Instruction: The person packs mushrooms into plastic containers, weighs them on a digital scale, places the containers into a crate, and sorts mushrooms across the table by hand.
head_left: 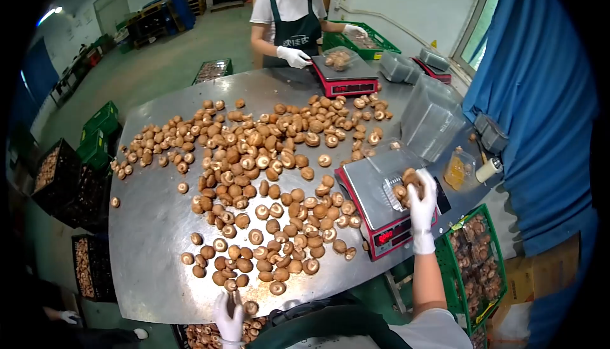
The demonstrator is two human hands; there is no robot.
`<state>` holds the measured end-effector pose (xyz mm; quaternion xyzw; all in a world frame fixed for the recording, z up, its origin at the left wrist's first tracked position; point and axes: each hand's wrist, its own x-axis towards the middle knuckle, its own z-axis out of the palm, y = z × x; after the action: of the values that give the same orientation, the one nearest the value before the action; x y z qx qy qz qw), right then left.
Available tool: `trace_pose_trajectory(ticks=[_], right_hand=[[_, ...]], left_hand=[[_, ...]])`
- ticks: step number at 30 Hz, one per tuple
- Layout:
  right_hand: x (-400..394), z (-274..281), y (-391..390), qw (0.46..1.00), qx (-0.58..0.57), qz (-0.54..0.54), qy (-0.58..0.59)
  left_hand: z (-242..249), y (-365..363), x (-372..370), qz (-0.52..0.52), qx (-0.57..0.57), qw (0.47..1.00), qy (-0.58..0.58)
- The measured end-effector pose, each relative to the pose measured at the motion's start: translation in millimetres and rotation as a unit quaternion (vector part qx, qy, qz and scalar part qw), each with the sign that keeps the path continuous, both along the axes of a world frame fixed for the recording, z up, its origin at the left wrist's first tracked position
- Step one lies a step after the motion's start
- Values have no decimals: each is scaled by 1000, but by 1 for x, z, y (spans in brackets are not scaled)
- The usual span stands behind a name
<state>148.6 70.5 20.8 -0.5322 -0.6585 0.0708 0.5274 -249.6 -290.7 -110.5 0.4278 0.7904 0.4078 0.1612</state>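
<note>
My right hand (422, 206), in a white glove, reaches over a red-and-grey digital scale (375, 212). Its fingers are curled round a brown mushroom (411, 177) at a clear plastic box (391, 194) on the weighing plate, with other mushrooms just below. My left hand (229, 319), gloved too, is at the table's near edge with thumb and fingers apart. Beside its fingertips lies a single mushroom (251, 308). A large spread of loose mushrooms (254, 149) covers much of the metal table (152, 247).
Clear plastic containers (432, 117) are stacked right of my scale. A tape roll (488, 170) stands at the right edge. Across the table a gloved co-worker (292, 19) stands at another scale (346, 85). A green crate (476, 266) of packed mushrooms sits low right.
</note>
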Motion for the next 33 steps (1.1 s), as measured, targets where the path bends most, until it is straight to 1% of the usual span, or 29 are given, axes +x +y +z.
trace_pose_trajectory(ticks=[1,2,3,4,5,6,7,8,10,11,13,14,16,17,18,21,22,23,24,26,27,28,30,31,32,33], right_hand=[[-18,-5,-10,998,-28,46,32],[-37,-5,-27,995,-22,88,-34],[-56,-9,-43,985,-34,146,-86],[-73,-17,-57,967,-1,215,-135],[-84,-36,-75,941,-76,266,-194],[-93,-48,-84,896,-146,336,-252],[-101,-53,-96,848,-177,397,-302],[-110,-79,-107,833,-149,428,-316],[-122,-95,-122,807,-153,434,-371],[-129,-99,-125,806,-150,436,-372],[-143,-106,-130,779,-147,395,-465],[-151,-111,-133,778,-146,396,-465],[-170,-126,-137,781,-106,410,-458],[-179,-135,-136,795,-89,418,-431],[-189,-140,-135,799,-69,414,-430],[-220,-139,-129,808,-53,408,-423],[-232,-139,-123,820,-38,434,-371],[-248,-140,-118,819,-46,448,-355],[-264,-142,-115,817,-53,463,-339],[-287,-143,-112,807,-96,495,-306],[-291,-136,-113,814,-54,480,-322],[-292,-129,-112,803,-90,493,-323],[-285,-116,-107,822,-17,490,-291],[-276,-89,-95,822,-40,484,-297],[-265,-90,-76,852,-34,461,-246],[-251,-76,-55,875,-81,408,-248]], left_hand=[[4,-7,5,-38,-60,994,82],[-5,-16,7,-52,-120,986,99],[-6,-17,11,-75,-136,982,112],[-6,-19,14,-99,-153,975,124],[-19,-21,15,-106,-153,979,85],[-11,-17,22,-104,-171,975,95],[-13,-15,26,-107,-163,975,102],[-18,-11,28,-109,-153,976,110],[-17,2,34,-119,-104,979,131],[-15,9,36,-130,-89,978,134],[-17,23,38,-152,-67,977,137],[-21,29,39,-154,-37,978,133],[-12,45,41,-126,-30,984,125],[-14,52,39,-117,-27,984,129],[-15,59,36,-110,-24,985,134],[-10,81,34,-65,-27,988,138],[-5,90,33,-47,-32,990,132],[-2,99,33,-32,-16,991,127],[-1,107,30,-22,-33,991,126],[-21,122,19,30,-39,980,191],[-21,127,15,44,-38,981,186],[-21,130,12,43,-39,980,191],[-21,129,11,42,-70,978,191],[-16,126,11,22,-57,980,188],[-2,123,13,-1,-57,984,169],[-2,118,11,-6,-49,986,161]])
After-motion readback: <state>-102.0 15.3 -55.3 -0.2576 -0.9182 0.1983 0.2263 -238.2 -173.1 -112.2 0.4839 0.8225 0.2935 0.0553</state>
